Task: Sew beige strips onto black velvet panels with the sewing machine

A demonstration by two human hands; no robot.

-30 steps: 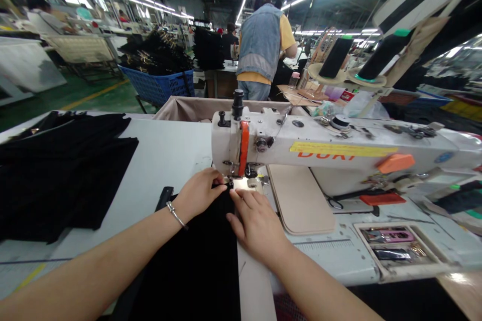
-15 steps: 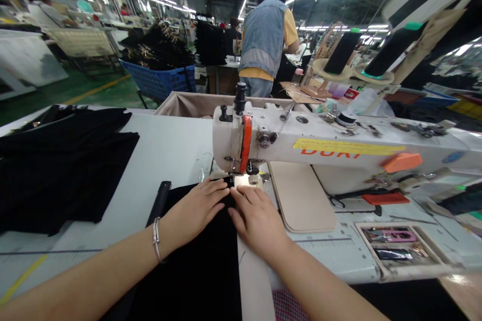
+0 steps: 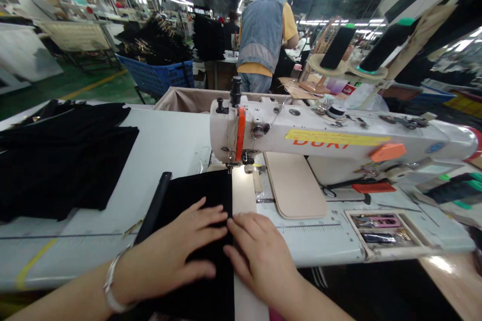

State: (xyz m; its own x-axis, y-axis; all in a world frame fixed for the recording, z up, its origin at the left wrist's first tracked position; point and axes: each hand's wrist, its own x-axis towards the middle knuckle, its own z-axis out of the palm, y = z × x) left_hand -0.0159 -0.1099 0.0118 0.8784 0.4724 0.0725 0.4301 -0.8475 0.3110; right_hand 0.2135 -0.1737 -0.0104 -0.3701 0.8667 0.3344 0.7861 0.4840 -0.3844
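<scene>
Black fabric [image 3: 203,190] lies flat on the sewing table, its far right corner under the needle area of a white sewing machine [image 3: 278,125]. My left hand [image 3: 181,241], with a silver bracelet at the wrist, rests on the fabric with its fingers spread. My right hand [image 3: 259,251] lies at the fabric's right edge, fingers stretched toward the machine and partly over the pale strip beside it. The two hands nearly meet at the fingertips. A dark narrow strip [image 3: 154,205] runs along the fabric's left side.
More black fabric [image 3: 68,160] is piled on the left. A tray [image 3: 387,235] with small tools sits at the right. Thread cones [image 3: 339,47] stand behind the machine. Beyond are a blue basket [image 3: 158,72] of black pieces and a person [image 3: 261,35] in a denim vest.
Both hands have moved back from the needle area toward me along the fabric. My left hand's fingers have spread wider. More of the fabric's far end shows.
</scene>
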